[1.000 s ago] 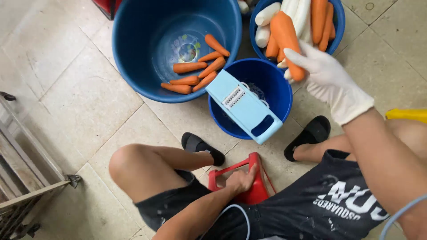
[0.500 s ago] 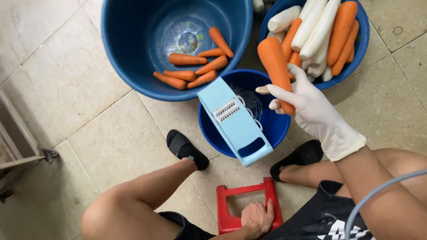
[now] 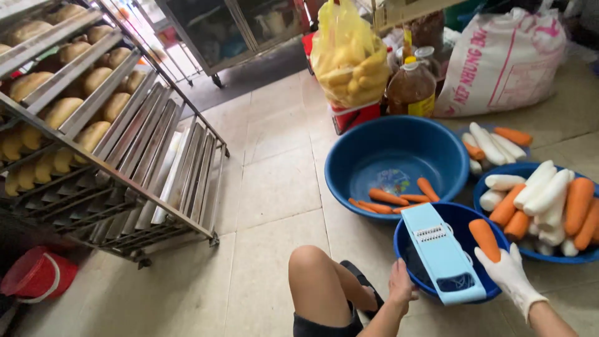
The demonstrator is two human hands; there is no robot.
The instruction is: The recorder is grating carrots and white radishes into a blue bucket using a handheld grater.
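Head view, described from left to right. At nine o'clock stands a metal rack whose upper shelves carry trays of bread loaves; a red bucket sits beneath it at eight o'clock. At twelve o'clock a yellow plastic bag rests beside a bottle of brown liquid, with a white printed sack at one o'clock. Near centre, a large blue basin holds a few peeled carrots. At six o'clock the person's bare knee rises into view. The left hand grips the near rim of a small blue tub, fingers curled over the edge. A pale blue slicer board lies tilted across this tub. At five o'clock the right hand, in a white glove, holds a carrot with fingers closed narrowly round its lower end, the carrot upright just beside the slicer board. At three o'clock a blue bowl contains white radishes and more carrots.
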